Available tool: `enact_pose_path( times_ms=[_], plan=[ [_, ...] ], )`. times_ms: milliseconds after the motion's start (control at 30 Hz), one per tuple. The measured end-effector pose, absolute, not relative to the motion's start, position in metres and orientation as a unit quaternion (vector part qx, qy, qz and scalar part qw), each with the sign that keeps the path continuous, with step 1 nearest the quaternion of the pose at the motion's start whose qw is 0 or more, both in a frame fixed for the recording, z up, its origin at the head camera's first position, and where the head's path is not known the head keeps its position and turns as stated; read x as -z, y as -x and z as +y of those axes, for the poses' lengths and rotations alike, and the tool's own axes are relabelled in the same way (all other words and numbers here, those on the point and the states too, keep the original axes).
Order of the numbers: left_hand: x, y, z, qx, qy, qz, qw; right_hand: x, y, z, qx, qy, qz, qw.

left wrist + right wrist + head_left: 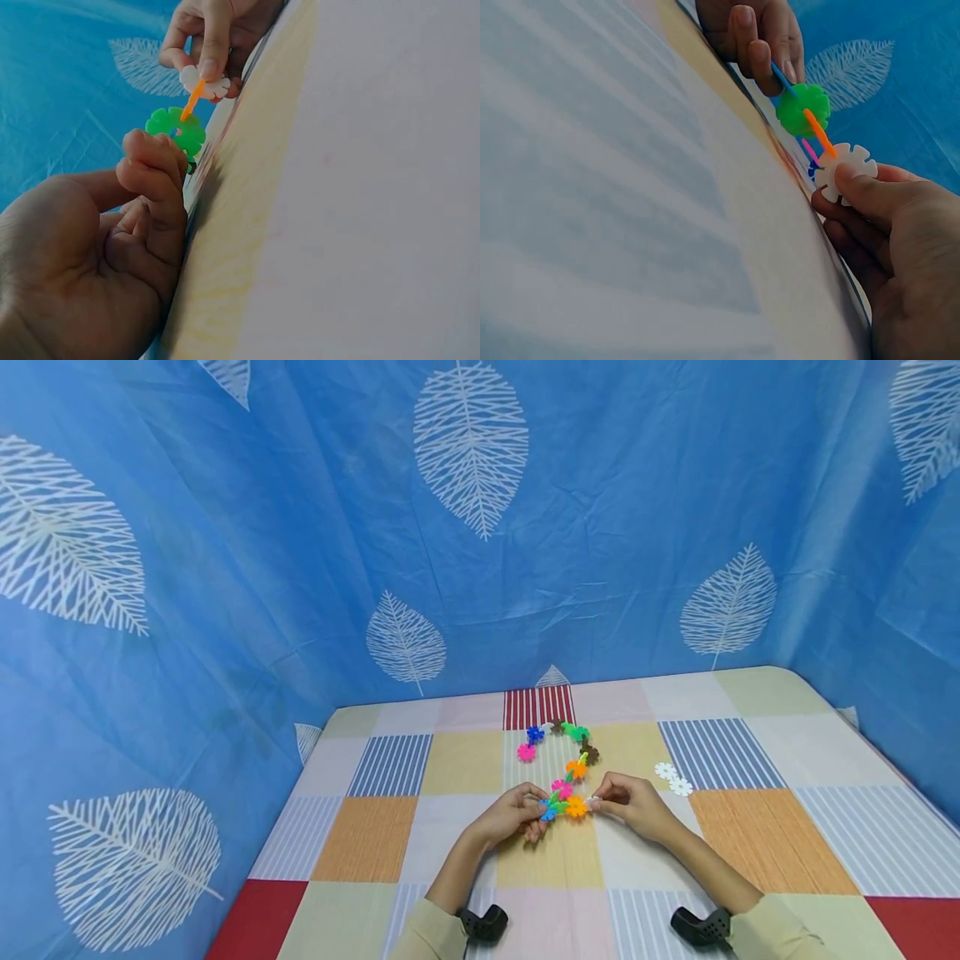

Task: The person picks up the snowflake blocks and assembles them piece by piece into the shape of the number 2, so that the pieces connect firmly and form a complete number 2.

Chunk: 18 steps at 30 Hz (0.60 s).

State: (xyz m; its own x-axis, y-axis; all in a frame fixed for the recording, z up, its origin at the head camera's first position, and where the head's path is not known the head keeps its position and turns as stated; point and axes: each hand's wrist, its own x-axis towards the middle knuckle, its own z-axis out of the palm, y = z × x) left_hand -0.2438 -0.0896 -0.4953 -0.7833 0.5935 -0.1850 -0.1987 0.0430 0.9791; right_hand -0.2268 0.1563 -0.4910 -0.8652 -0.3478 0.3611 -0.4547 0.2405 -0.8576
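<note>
A chain of colourful flower-shaped interlocking plastic discs curves over the table, from a pink disc (527, 752) round past a brown disc (590, 752) to the hands. My left hand (513, 814) pinches a blue disc (548, 811) near the chain's close end. Slotted beside it are a green disc (802, 109) and then an orange disc (576, 807). With thumb and fingers, my right hand (637, 806) pinches a white disc (826, 178) by its face, its edge meeting the orange one. The thumb hides part of the white disc.
Two loose white discs, one farther back (665, 771) and one nearer (681, 786), lie to the right of the chain. A patchwork-patterned cloth (757, 835) covers the table. Blue leaf-print curtains (600, 568) hang behind it and along both sides.
</note>
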Motion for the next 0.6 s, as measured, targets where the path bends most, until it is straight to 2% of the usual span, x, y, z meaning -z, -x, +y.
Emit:
enact_pose_path(
  times_ms=[300,600],
  plan=[
    [0.495,0.241,-0.088,-0.660,-0.162,0.679,0.278,0.517,0.238,0.160,-0.569,-0.274,-0.772,0.074],
    [0.496,0.244,-0.087,-0.655,-0.177,0.682,0.275,0.495,0.224,0.150,-0.557,-0.283,-0.773,0.111]
  ],
)
